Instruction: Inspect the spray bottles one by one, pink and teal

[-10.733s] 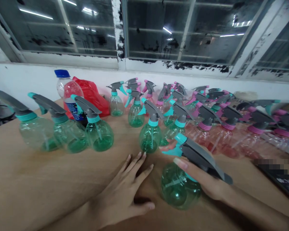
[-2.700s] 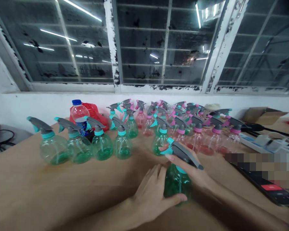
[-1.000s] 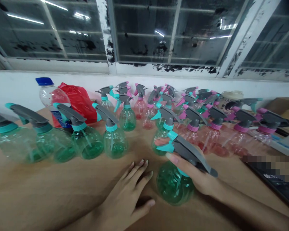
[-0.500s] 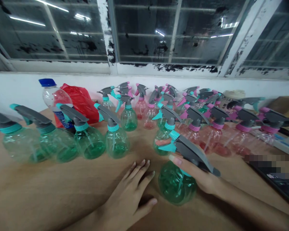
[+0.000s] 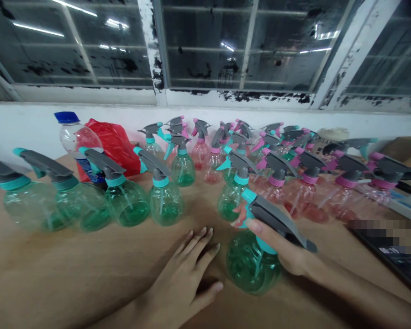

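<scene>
My right hand (image 5: 284, 244) is wrapped round the neck and trigger of a green spray bottle (image 5: 251, 269) with a grey and turquoise head. Its index finger curls over the turquoise trigger, which is pulled in. The bottle tilts a little on the table, its nozzle facing away to the left. My left hand (image 5: 188, 269) lies flat on the tabletop (image 5: 89, 274) just left of that bottle, fingers stretched out and holding nothing. Right behind the held bottle stands another green spray bottle (image 5: 229, 205).
Green spray bottles (image 5: 166, 208) line the left; pink ones (image 5: 306, 196) stand on the right, with more along the wall. At back left are a blue-capped plastic bottle (image 5: 77, 137) and a red bag (image 5: 118, 151). A phone (image 5: 390, 256) lies at the right edge.
My right fingers have closed on the trigger, drawing it back towards the bottle's neck. The left hand and the other bottles have stayed put.
</scene>
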A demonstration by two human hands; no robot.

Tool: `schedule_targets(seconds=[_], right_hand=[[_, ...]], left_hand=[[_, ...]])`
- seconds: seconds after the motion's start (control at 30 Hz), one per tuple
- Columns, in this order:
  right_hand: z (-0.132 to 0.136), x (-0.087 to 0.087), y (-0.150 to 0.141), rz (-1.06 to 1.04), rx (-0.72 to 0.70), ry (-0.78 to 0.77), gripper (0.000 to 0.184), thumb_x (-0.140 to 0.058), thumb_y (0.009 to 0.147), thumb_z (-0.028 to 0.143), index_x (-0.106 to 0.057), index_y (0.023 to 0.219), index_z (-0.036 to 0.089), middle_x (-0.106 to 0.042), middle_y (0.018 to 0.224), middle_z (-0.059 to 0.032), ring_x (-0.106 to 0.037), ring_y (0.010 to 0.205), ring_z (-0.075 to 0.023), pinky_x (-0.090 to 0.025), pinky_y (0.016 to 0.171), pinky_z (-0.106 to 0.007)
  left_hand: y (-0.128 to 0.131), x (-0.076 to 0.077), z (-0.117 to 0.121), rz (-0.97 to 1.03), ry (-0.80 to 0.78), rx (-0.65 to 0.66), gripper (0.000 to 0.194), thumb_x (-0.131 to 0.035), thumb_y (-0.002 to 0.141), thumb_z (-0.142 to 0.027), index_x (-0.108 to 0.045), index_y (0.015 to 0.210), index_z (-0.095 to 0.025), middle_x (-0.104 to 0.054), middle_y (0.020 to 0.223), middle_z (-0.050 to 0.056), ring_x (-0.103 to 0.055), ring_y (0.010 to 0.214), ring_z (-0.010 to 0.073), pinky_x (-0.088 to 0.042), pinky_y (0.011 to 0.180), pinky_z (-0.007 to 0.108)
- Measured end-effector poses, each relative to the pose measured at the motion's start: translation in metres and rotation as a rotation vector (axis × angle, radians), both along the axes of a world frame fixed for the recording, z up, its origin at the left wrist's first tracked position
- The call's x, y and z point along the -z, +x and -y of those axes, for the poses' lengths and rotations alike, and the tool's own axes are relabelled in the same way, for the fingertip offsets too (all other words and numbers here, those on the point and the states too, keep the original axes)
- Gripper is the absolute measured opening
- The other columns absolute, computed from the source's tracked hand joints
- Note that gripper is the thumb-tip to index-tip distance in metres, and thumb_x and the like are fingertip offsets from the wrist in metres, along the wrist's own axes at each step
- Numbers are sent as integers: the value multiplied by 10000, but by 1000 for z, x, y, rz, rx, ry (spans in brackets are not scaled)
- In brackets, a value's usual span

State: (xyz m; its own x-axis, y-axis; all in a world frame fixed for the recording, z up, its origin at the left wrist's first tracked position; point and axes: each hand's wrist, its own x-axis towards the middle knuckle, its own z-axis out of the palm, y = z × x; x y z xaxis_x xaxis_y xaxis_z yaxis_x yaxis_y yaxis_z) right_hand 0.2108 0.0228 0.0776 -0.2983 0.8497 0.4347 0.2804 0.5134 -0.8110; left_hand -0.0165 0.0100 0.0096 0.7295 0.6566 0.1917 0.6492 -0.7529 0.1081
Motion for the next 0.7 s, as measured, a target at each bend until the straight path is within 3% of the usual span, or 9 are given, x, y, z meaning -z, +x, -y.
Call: schedule_targets(seconds=[0.17, 0.43, 0.7], right_hand=[[-1, 2, -3, -109, -63, -46, 284, -566, 858, 403, -598, 1101, 260, -665, 1063, -36, -627, 959, -222, -489, 841, -349], [0, 5, -3, -66, 13, -29, 297, -558, 874, 365, -596, 1156, 281, -618, 819, 1, -565, 697, -170, -473, 661, -309], [0, 3, -3, -15, 26, -26, 242, -534, 884, 390, -612, 1082, 277, -566, 739, 17, -537, 630, -156, -465, 603, -302]], left_hand=[[1, 0, 0, -3, -9, -9, 557, -525, 930, -434, -389, 1396, -161, -274, 1504, 108, -265, 1365, 287, -310, 1066, 491], [1, -3, 0, -12, -12, -7, 546, -520, 929, -451, -415, 1380, -162, -286, 1499, 105, -274, 1363, 278, -303, 1075, 474], [2, -3, 1, 2, -31, -9, 538, -521, 929, -442, -413, 1380, -170, -283, 1501, 105, -265, 1365, 284, -299, 1075, 476]])
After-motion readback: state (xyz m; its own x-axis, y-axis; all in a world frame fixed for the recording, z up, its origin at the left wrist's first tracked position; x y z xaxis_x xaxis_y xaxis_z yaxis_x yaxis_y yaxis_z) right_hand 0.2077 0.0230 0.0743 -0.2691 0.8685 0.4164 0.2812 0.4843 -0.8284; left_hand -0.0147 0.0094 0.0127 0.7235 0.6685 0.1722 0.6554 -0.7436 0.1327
